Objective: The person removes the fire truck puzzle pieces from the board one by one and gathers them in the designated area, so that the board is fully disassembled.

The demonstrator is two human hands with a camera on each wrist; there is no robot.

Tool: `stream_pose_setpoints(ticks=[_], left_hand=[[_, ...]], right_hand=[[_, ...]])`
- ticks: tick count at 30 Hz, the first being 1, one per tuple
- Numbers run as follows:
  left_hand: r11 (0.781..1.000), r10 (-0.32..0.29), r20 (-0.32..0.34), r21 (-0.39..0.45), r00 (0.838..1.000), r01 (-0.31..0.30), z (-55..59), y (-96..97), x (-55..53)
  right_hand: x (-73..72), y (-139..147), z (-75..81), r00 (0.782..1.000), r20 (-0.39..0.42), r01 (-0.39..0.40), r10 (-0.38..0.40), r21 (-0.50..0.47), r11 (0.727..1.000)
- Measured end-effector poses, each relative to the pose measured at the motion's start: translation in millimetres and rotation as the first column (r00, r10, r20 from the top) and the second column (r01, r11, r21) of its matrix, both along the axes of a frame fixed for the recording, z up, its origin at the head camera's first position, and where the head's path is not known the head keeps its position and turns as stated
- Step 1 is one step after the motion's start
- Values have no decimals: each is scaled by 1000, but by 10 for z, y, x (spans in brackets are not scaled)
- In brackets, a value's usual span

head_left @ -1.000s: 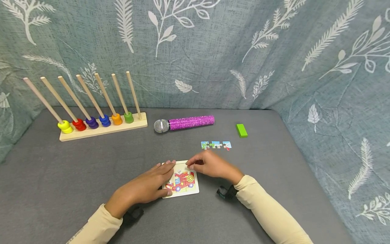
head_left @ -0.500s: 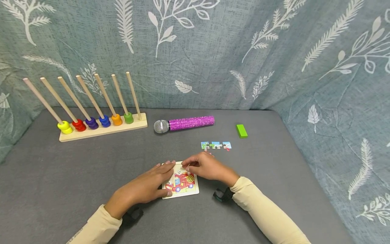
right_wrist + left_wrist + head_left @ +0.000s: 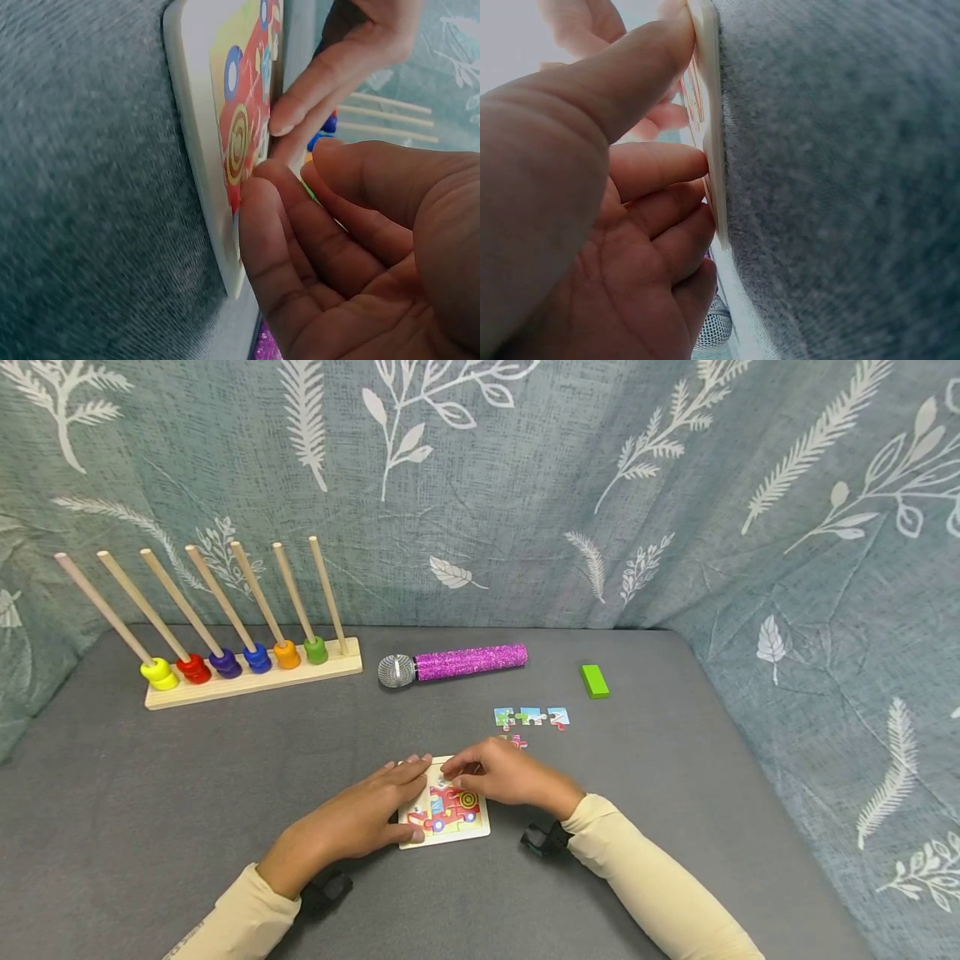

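A jigsaw board [image 3: 468, 837] with a light wooden rim lies flat on the grey table, its assembled pieces forming a red vehicle [image 3: 450, 810]. My left hand [image 3: 360, 818] rests over the board's left side, fingers extended, thumb at the lower left corner. My right hand [image 3: 510, 772] is over the upper right part, hiding some of it. In the right wrist view, the bent fingertips [image 3: 259, 199] touch the board while the thumb stays apart from them, and nothing shows between. Three blue-sky jigsaw pieces [image 3: 531, 716] lie in a row beyond, with a red piece [image 3: 517, 741] partly behind the right hand.
At the back left stands a wooden peg rack [image 3: 247, 681] with coloured beads on tall rods. A purple glittery microphone [image 3: 468, 662] lies behind the board. To the right is a green block [image 3: 595, 682]. A patterned cloth [image 3: 510, 560] hangs behind the table.
My right hand has shifted left and slightly toward me over the board, uncovering the red piece on the table. The left hand has stayed in place.
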State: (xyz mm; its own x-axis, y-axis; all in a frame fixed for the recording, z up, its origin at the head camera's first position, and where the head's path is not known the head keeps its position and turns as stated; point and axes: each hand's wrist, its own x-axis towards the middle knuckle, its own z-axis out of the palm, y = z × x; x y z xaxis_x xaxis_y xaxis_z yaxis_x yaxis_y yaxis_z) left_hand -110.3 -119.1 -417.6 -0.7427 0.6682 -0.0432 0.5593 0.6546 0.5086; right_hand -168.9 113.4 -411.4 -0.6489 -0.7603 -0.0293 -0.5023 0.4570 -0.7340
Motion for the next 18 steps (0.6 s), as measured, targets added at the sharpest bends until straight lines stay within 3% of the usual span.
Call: stream_pose_setpoints(ticks=[9,18], left_hand=[[1000,7,17,3,1000,-7,8,1,6],[1000,1,12,10,1000,-1,23,-12,5]], right_hand=[[14,-28,-23,1000,-9,8,-8,6,1000],[27,-38,-22,999,32,12,-10,-47,999]])
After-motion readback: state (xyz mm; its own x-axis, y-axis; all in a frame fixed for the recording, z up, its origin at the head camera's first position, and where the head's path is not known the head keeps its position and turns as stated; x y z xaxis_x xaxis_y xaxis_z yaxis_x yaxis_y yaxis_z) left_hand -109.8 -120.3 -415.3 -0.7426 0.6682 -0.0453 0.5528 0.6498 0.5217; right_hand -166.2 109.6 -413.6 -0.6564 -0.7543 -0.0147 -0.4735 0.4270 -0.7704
